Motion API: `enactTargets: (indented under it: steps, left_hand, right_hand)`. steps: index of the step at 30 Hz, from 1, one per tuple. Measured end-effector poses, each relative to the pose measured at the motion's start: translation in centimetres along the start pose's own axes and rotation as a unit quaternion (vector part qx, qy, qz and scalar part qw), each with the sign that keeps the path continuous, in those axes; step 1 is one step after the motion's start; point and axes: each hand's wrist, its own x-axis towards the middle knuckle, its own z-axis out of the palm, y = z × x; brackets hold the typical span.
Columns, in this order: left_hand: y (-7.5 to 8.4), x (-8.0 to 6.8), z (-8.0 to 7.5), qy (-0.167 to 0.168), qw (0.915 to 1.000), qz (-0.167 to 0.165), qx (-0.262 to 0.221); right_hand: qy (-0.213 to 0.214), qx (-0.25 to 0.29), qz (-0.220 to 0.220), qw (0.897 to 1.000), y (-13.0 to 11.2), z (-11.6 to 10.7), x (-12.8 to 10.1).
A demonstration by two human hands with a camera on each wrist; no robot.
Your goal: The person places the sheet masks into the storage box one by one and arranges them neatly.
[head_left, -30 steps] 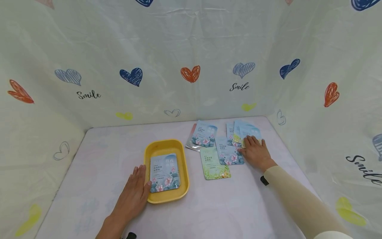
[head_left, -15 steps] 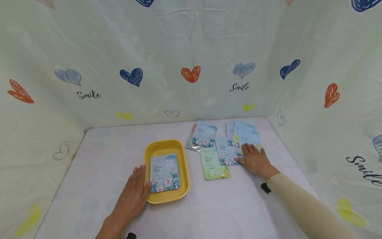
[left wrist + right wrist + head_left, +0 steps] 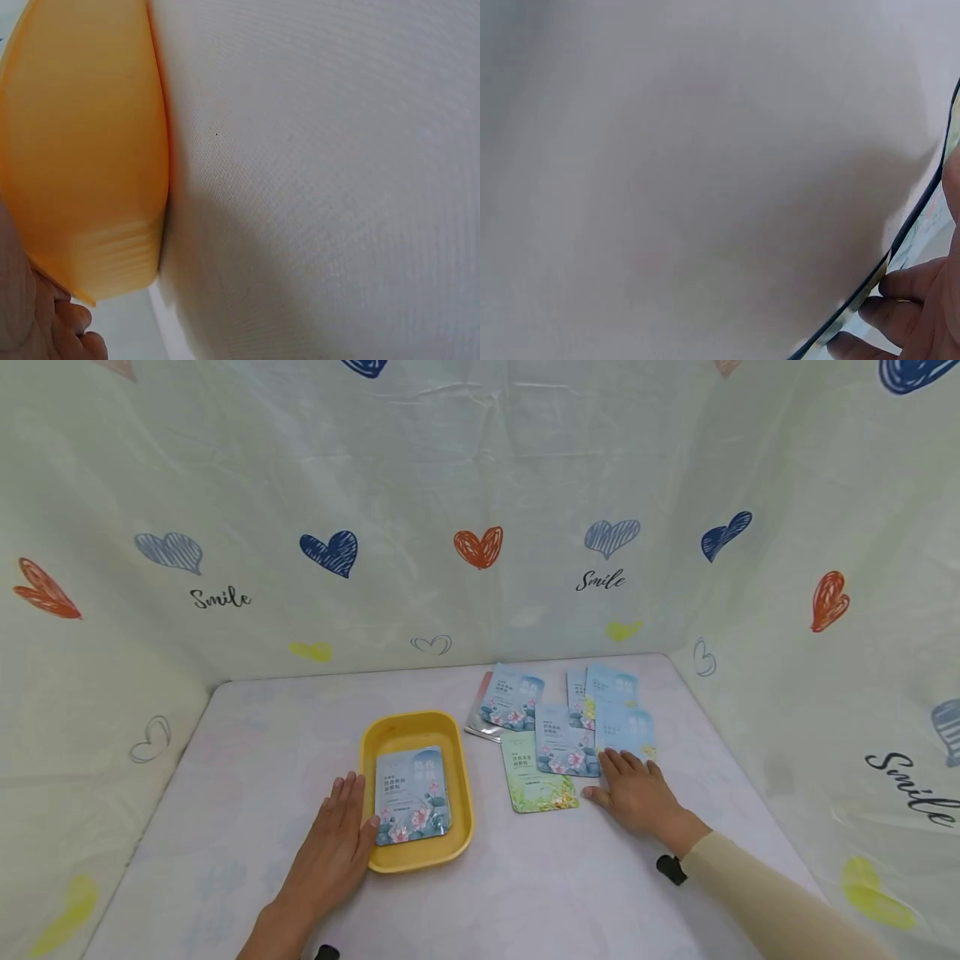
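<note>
On the table (image 3: 247, 760) sits a yellow tray (image 3: 370, 745) holding one blue packet (image 3: 411, 793) (long axis running away from the person). Flat, straight-fingered, the left hand (image 3: 333, 852) rests against the tray's left wall. With fingers spread, the right hand (image 3: 633, 789) presses a pale blue packet (image 3: 626, 732) among loose overlapping packets (image 3: 551, 727).

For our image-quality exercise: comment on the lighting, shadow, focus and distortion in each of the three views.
Head view: even soft light, sharp, wide-angle bowing at the edges, faint shadow under the right hand. Left wrist view: yellow tray fills the left side, close and soft, casting a shadow. Right wrist view: dim, blurred, fingertips on a packet's edge.
</note>
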Motion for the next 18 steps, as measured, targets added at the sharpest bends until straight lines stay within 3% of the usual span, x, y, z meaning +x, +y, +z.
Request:
enactTargets:
  steps: [9, 18]
  left_hand:
    - [0.2, 0.0, -0.1, -0.006, 1.0, -0.003, 0.006]
    - [0.1, 0.0, 0.0, -0.005, 1.0, -0.006, 0.003]
  right_hand:
    - [0.025, 0.012, -0.058, 0.998, -2.6, 0.8, -2.1]
    - [0.005, 0.011, -0.11, 0.994, -5.1, 1.3, -3.0]
